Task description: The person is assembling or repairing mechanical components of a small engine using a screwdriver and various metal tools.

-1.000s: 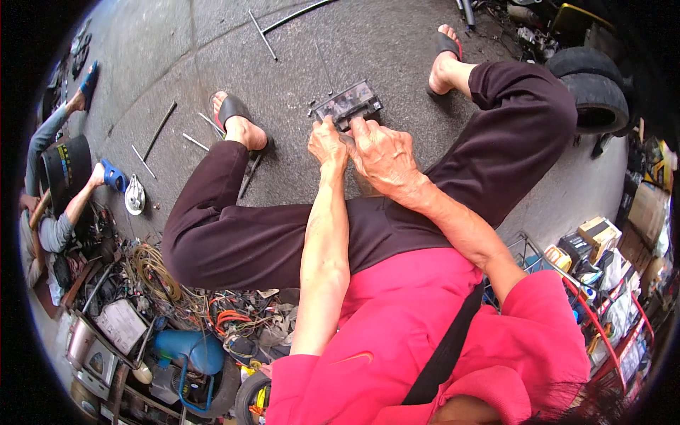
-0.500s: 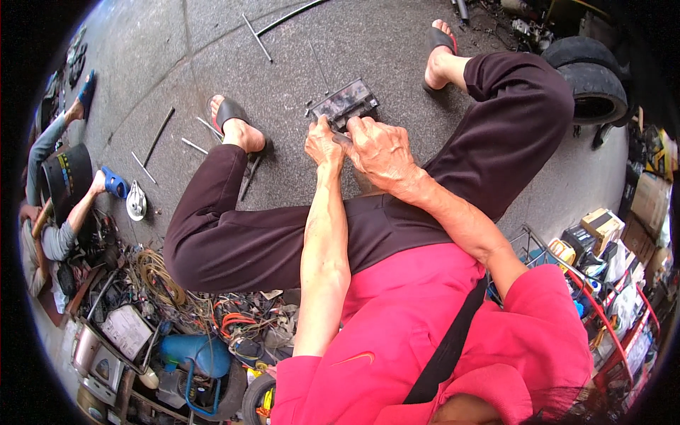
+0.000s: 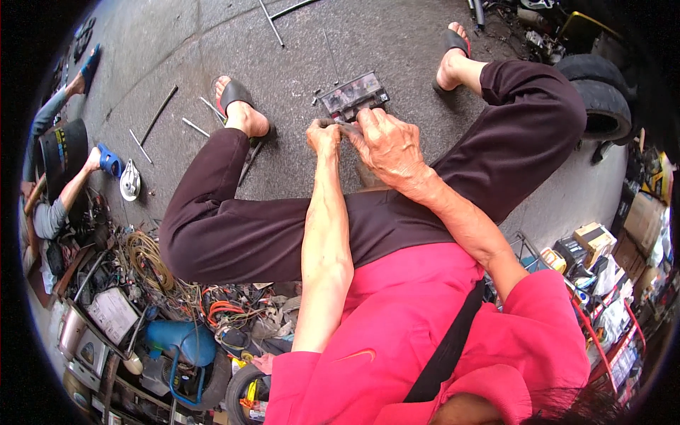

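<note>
On the concrete between my feet lies a dark rectangular plastic case (image 3: 355, 93) with a shiny, see-through-looking top; its contents are blurred. Just on its near side my left hand (image 3: 325, 136) is closed, thumb and fingertips pinched together. My right hand (image 3: 388, 147) is closed too, its fingers curled close to the near edge of the case. The two hands meet at the fingertips, where something small and dark may be pinched; I cannot make out what. Whether the right fingers touch the case is hidden by the knuckles.
Metal rods (image 3: 157, 115) lie on the ground at left, near a round metal part (image 3: 130, 180). Another person's foot in a blue sandal (image 3: 110, 161) is beyond them. Tyres (image 3: 598, 106) stand at right. Tangled cables (image 3: 150, 258) and a blue tank (image 3: 180, 342) crowd the lower left.
My left hand has drawn back a little from the case's near edge. Both hands stay closed and close together. The whole view has shifted slightly.
</note>
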`<act>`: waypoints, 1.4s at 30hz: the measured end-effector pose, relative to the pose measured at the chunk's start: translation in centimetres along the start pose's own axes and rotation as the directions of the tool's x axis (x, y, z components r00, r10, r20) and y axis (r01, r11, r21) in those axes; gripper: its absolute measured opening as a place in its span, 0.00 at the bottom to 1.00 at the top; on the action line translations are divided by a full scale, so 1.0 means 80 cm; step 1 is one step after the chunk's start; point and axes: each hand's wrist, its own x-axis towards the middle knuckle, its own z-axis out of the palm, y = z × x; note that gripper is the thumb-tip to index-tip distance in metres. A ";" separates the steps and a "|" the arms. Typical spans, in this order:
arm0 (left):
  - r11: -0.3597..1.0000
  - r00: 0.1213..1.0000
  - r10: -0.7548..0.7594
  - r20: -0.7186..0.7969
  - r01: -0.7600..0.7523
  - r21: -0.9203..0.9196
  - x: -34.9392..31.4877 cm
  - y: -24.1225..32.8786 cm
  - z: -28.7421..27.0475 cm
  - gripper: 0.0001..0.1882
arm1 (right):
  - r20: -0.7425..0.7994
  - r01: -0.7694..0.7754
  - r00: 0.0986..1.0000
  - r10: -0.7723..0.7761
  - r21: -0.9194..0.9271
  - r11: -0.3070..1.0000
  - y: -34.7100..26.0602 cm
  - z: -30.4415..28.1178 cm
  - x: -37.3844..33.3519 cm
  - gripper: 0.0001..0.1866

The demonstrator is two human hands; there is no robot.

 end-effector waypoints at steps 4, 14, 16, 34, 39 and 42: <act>0.994 0.991 -0.108 -0.079 0.110 0.011 0.013 -0.011 -0.002 0.08 | -0.096 0.085 0.991 -0.091 -0.067 0.994 -0.004 0.000 0.000 0.11; 0.999 0.998 0.025 -0.052 -0.026 -0.027 0.009 -0.010 0.001 0.08 | -0.034 0.018 0.999 -0.017 0.032 0.999 -0.009 -0.004 -0.002 0.11; 0.999 0.997 0.027 -0.073 -0.025 0.026 0.003 -0.004 0.002 0.05 | 0.110 -0.070 0.991 0.076 -0.059 0.996 -0.009 -0.008 -0.001 0.11; 0.999 0.996 0.006 -0.090 -0.002 0.051 0.008 -0.006 -0.003 0.06 | -0.102 0.115 0.987 -0.120 -0.055 0.992 -0.007 -0.001 -0.002 0.12; 0.963 0.970 0.245 0.001 -0.243 0.113 0.019 -0.030 -0.002 0.07 | -0.133 0.157 0.978 -0.159 -0.028 0.987 -0.004 -0.006 0.001 0.12; 0.975 0.983 0.185 -0.020 -0.181 0.131 0.023 -0.033 -0.006 0.07 | -0.104 0.116 0.988 -0.114 0.014 0.993 -0.009 -0.004 -0.002 0.12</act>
